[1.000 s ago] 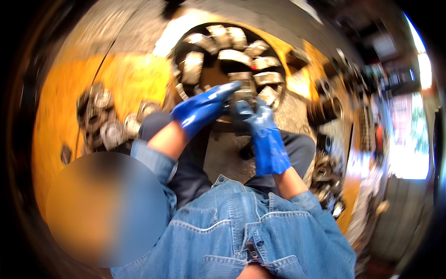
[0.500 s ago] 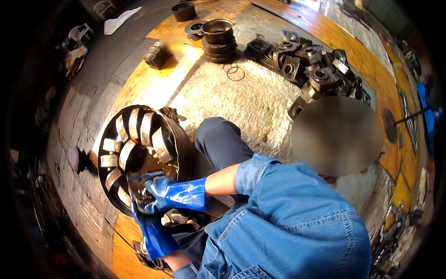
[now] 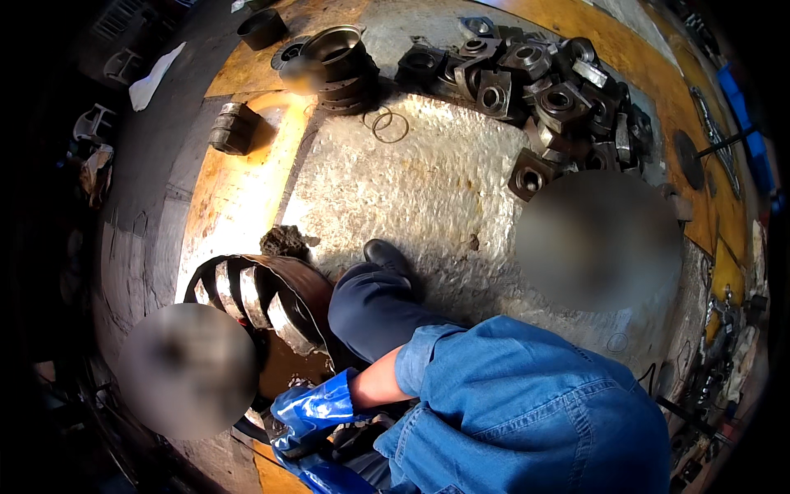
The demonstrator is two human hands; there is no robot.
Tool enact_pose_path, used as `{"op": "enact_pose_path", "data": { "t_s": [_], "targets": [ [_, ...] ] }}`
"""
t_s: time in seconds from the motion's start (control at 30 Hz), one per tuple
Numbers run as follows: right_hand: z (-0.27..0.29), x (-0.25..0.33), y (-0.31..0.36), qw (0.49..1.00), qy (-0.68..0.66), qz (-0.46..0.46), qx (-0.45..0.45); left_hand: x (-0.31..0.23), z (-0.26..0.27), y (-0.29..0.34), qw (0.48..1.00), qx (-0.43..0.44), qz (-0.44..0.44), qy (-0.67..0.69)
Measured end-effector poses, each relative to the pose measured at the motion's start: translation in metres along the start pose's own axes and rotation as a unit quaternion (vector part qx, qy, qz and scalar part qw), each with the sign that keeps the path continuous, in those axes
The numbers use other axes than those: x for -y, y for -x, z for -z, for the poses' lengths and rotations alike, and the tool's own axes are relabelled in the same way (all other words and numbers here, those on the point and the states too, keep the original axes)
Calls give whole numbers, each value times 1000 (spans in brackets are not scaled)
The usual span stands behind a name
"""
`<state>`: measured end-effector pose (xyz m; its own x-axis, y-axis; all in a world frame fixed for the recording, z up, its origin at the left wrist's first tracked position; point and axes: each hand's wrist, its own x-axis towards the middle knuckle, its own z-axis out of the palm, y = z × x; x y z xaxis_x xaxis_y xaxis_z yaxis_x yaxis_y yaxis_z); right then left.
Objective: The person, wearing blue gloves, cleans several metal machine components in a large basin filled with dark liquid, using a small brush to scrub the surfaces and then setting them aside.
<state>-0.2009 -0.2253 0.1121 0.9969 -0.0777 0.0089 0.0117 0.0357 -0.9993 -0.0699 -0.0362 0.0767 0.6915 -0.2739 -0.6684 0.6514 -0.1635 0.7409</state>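
Note:
Both my hands wear long blue rubber gloves and are close together over the near rim of a round metal tub (image 3: 317, 288). My right hand (image 3: 304, 412) is closed on a dark metal part (image 3: 276, 426), mostly covered by the gloves. Just below it, my left hand (image 3: 329, 476) is also against the part, its fingers largely hidden. Brownish liquid (image 3: 284, 366) lies in the tub, and several thick curved metal pieces (image 3: 253, 296) lean along its inner wall. A blurred round patch covers the tub's left side.
Past my right leg (image 3: 378, 300) lies a worn metal plate (image 3: 395, 189). A heap of dark bearing housings (image 3: 559, 99) sits at the far right. Stacked metal rings (image 3: 341, 90), two thin rings (image 3: 387, 126) and a metal block (image 3: 234, 128) are farther off. A dark clump (image 3: 284, 241) touches the tub.
My hands have drawn back with the dark metal part from above the tub's middle to its near rim. The view has shifted, and my foot now shows.

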Motion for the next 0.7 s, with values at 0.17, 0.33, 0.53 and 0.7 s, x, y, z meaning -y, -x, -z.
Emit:
{"op": "enact_pose_path", "data": {
  "t_s": [0.17, 0.33, 0.53, 0.7],
  "targets": [
    [23, 13, 7, 993, -18, -48, -102, -32, -69, 8, 996, 34, -31, -73],
    [59, 43, 21, 967, -23, -62, -246, -72, -184, 42, 974, 143, -96, -144],
    [188, 109, 171, 924, 42, 49, -376, -67, -367, 162, 919, 358, -107, -125],
    [271, 158, 353, 810, -102, -35, -576, -38, -441, 249, 759, 542, -158, -324]
  ]
}}
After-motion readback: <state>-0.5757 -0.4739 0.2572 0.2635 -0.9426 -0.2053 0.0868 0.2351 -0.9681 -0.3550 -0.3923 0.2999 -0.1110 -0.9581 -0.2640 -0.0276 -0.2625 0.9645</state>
